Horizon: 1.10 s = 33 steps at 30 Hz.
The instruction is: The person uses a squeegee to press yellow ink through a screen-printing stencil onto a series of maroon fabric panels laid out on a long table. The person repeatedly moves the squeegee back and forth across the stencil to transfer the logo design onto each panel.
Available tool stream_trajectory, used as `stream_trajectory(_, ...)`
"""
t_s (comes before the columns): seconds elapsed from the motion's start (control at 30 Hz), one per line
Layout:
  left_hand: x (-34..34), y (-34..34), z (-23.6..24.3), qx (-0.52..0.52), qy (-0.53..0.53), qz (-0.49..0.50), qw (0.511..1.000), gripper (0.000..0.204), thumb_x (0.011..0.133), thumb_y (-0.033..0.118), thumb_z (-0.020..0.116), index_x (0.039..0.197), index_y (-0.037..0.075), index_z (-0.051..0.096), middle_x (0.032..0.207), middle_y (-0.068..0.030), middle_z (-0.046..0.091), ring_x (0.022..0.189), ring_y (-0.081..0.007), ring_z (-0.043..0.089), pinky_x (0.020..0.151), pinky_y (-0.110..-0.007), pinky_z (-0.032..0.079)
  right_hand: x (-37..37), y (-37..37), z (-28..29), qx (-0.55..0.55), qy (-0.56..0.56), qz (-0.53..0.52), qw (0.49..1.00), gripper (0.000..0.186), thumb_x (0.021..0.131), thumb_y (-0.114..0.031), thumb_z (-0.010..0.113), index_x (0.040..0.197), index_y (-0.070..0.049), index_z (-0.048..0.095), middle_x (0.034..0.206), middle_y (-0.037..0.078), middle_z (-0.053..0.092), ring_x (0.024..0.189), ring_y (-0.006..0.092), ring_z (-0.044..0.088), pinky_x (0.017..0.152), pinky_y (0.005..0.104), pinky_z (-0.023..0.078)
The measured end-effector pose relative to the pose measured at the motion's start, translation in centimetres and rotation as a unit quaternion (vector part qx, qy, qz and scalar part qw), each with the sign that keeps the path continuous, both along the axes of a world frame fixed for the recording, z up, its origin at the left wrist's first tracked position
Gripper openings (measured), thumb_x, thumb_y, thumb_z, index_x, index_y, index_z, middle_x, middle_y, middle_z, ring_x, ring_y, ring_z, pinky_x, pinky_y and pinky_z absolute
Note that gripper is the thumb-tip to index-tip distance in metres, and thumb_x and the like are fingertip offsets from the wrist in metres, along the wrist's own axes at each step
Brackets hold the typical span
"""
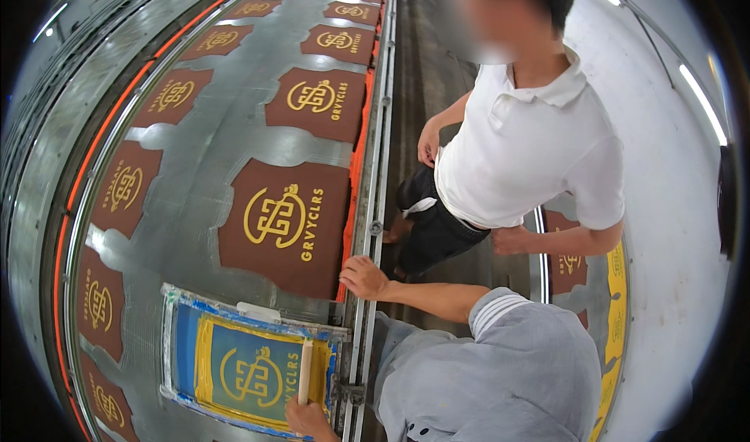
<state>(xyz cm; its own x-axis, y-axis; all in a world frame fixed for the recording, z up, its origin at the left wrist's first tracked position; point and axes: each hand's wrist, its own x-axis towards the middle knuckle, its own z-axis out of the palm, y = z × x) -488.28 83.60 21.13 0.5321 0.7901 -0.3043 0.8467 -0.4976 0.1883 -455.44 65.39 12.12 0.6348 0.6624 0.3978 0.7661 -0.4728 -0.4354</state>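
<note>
At the lower edge my left hand [308, 419] is closed round the near end of a pale squeegee [305, 368], which stands along the right side of a screen-printing frame [184, 356]. Yellow ink [319, 376] lies on the mesh beside the squeegee and borders the logo stencil. Reaching across from the right, my right hand [365, 277] has loosely bent fingers at the table's edge rail, by the lower right corner of a brown cut fabric panel [242, 247]. That panel carries a yellow printed logo. Whatever lies under my right fingertips is hidden.
Two rows of printed brown panels [316, 102] run away along the grey table [234, 130]. A metal rail [380, 141] edges it. Close on my right stands a person in a white shirt [539, 157]. Behind them another table bears brown and yellow panels [617, 325].
</note>
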Motion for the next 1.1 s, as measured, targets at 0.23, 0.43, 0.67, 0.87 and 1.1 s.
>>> stream_trajectory(0.23, -1.6, 0.3, -5.3, 0.071, -0.056, -0.002, 0.996, 0.017, 0.071, 0.008, 0.065, 0.085, 0.009, 0.075, 0.079, -0.0161, 0.067, 0.074, -0.0400, 0.064, 0.064, -0.053, 0.047, -0.6, -1.5, -1.3, -0.084, 0.016, 0.009, 0.996, 0.016, 0.084, -0.020, 0.067, 0.087, -0.007, 0.058, 0.095, 0.011, 0.053, 0.098, 0.0306, 0.056, 0.091, 0.0430, 0.042)
stream_trajectory(0.43, -0.6, 0.7, -3.6, 0.058, -0.057, 0.005, 0.997, 0.016, 0.070, 0.008, 0.065, 0.083, 0.010, 0.074, 0.079, -0.0165, 0.067, 0.072, -0.0402, 0.064, 0.064, -0.054, 0.047, -0.6, -1.4, -0.6, -0.088, -0.013, 0.002, 0.996, 0.019, 0.081, -0.015, 0.064, 0.097, -0.005, 0.063, 0.109, 0.012, 0.058, 0.113, 0.0290, 0.055, 0.097, 0.0422, 0.040)
stream_trajectory(0.67, -0.3, 0.5, -3.3, 0.068, -0.062, 0.013, 0.996, 0.015, 0.069, 0.007, 0.066, 0.080, 0.009, 0.075, 0.076, -0.0172, 0.066, 0.069, -0.0402, 0.064, 0.061, -0.053, 0.047, 0.0, -1.5, -1.3, -0.105, -0.024, 0.027, 0.994, 0.014, 0.077, -0.015, 0.064, 0.088, -0.006, 0.066, 0.101, 0.011, 0.060, 0.110, 0.0276, 0.056, 0.097, 0.0411, 0.040)
stream_trajectory(0.87, -0.2, 0.4, -3.1, 0.053, -0.067, 0.019, 0.996, 0.019, 0.069, 0.007, 0.067, 0.085, 0.011, 0.076, 0.080, -0.0166, 0.067, 0.073, -0.0398, 0.065, 0.064, -0.053, 0.048, 0.1, -1.6, -1.4, -0.101, -0.027, 0.031, 0.994, 0.015, 0.076, -0.016, 0.064, 0.088, -0.006, 0.066, 0.100, 0.011, 0.060, 0.108, 0.0281, 0.056, 0.097, 0.0412, 0.040)
stream_trajectory(1.1, -0.2, 0.3, -2.8, 0.060, -0.092, 0.039, 0.993, 0.016, 0.068, 0.007, 0.066, 0.081, 0.011, 0.075, 0.078, -0.0166, 0.069, 0.070, -0.0403, 0.065, 0.063, -0.053, 0.048, -0.3, -1.5, -1.5, -0.099, -0.019, 0.025, 0.995, 0.016, 0.075, -0.013, 0.064, 0.090, -0.007, 0.065, 0.100, 0.009, 0.060, 0.112, 0.0276, 0.057, 0.097, 0.0423, 0.040)
